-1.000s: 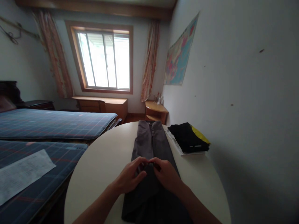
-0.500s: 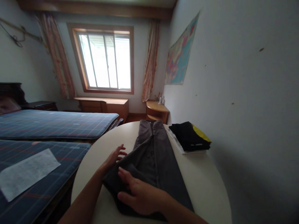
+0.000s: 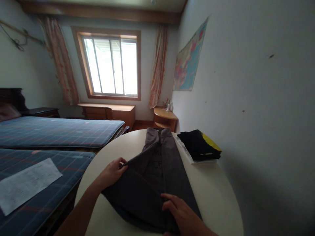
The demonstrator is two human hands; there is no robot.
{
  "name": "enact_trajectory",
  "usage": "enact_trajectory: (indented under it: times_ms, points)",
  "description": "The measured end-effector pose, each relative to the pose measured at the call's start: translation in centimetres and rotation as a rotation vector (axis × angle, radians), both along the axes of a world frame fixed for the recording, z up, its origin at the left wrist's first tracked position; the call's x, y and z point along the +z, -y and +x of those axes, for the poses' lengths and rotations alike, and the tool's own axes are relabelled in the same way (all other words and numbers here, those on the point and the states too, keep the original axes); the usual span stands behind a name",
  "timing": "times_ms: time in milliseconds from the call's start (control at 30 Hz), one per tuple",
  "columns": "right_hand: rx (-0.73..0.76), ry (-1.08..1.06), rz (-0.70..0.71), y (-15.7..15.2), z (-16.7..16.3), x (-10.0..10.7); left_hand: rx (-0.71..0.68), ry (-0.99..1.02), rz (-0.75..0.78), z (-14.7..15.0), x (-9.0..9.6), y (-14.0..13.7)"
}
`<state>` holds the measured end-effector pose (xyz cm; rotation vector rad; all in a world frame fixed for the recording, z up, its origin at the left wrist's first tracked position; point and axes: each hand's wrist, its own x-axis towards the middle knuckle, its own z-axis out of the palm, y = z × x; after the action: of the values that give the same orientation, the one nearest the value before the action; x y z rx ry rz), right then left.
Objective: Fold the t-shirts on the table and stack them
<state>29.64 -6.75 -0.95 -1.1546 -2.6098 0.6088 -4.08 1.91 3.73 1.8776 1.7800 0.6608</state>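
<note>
A dark grey shirt (image 3: 137, 186) lies lengthwise on a round white table (image 3: 216, 193), its collar end at the far edge. Dark lettering shows between its inward-folded sides. My left hand (image 3: 114, 172) pinches the outer edge of the left fold, which is partly raised. Near the bottom of the shirt, my right hand (image 3: 180, 211) has its fingers bent over the cloth, with the thumb low in the picture. Whether those fingers grip the fabric cannot be made out for certain, but they press against it.
Folded black and yellow clothing (image 3: 199, 146) rests on a white item at the table's right side, close to the wall. To the left are two plaid mattresses (image 3: 61, 131), one bearing a printed sheet of paper (image 3: 29, 183). Wooden furniture (image 3: 120, 111) stands under the window.
My left hand has closed on the shirt's left edge and lifted it slightly. My right hand has moved right, from the left fold to the lower middle of the shirt.
</note>
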Motion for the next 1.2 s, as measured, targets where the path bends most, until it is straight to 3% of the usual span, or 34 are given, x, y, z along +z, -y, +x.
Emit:
enact_trajectory:
  times_ms: [133, 300, 500, 633, 700, 800, 867, 1033, 1200]
  points:
    - [0.108, -0.009, 0.004, 0.3, -0.4, 0.5, -0.002, -0.074, -0.068, -1.5, 2.1, 1.1]
    - [0.178, -0.04, 0.003, 0.0, -1.2, 0.3, -0.025, -0.316, -0.074, -1.7, 2.0, 2.6]
    - [0.23, -0.044, -0.087, -0.6, -1.8, 0.6, -0.197, -0.016, -0.024, 3.1, 4.2, 4.4]
    - [0.395, -0.137, -0.212, -0.7, -1.4, 1.9, -0.321, 0.147, -0.051, 7.1, 4.4, 5.4]
    - [0.323, -0.223, -0.21, -0.8, -0.6, 2.8, -0.468, 0.239, -0.22, 8.4, 3.6, 5.7]
    - [0.047, -0.248, -0.127, -0.9, 0.8, 4.0, -0.708, 0.269, -0.44, 9.0, 2.3, 6.0]
    - [-0.028, -0.217, -0.11, -0.9, 1.6, 4.3, -0.764, 0.133, -0.373, 8.9, 1.7, 6.2]
    - [-0.021, -0.125, -0.104, -0.1, 2.0, 3.5, -0.734, -0.261, -0.079, 9.2, 0.4, 7.9]
    - [-0.101, -0.141, -0.041, 0.0, 1.0, 3.0, -0.771, -0.338, -0.065, 10.2, 0.2, 9.1]
